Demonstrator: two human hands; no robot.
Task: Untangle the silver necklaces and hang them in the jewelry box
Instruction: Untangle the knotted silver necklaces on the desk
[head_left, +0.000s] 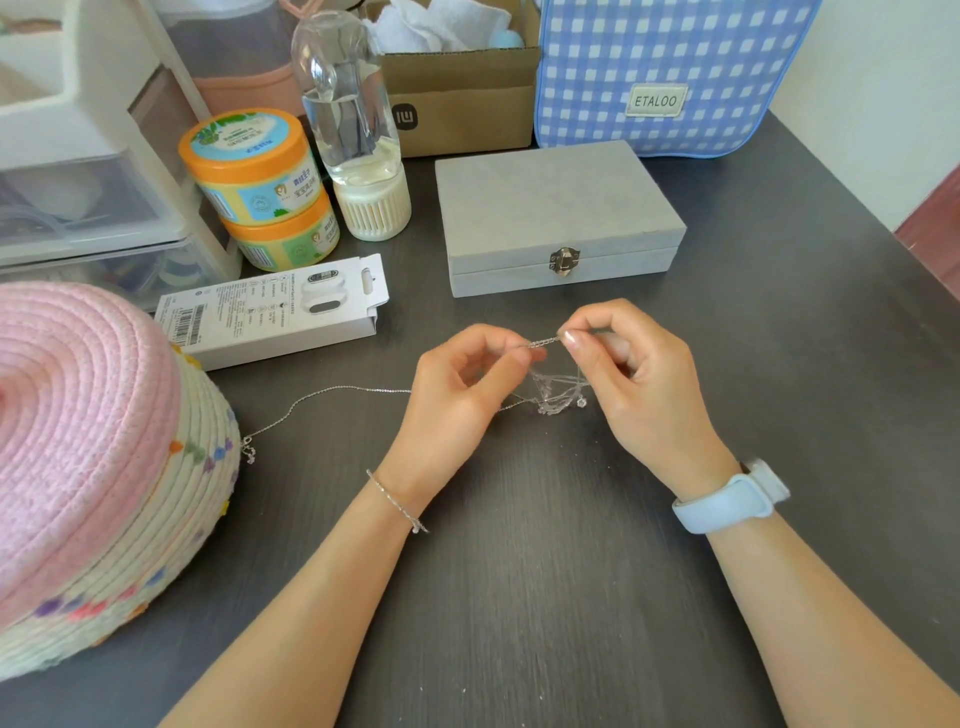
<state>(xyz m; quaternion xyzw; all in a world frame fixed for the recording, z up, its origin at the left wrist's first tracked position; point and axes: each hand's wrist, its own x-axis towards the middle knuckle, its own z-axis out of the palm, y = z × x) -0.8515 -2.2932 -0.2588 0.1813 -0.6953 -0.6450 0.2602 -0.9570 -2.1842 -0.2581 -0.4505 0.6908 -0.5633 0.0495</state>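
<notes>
While both hands (545, 358) pinch a short taut chain (544, 342), the knot (558, 392) seemingly hangs just under them; the jewelry box (558, 218), shut, lies toward the bench's far edge.

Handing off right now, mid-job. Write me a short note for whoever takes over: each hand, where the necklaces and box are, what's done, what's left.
Left hand: pinching one end of a short taut stretch of thin silver chain.
Right hand: pinching the other end.
The knotted silver necklace tangle hangs between the hands, just above the dark wood-grain table. One loose chain strand trails left across the table toward the pink woven basket.
The grey rectangular jewelry box sits behind the hands, lid down at the metal clasp.
Done: nothing hung.
Left: finish untangling, open box, hang necklaces.
</notes>
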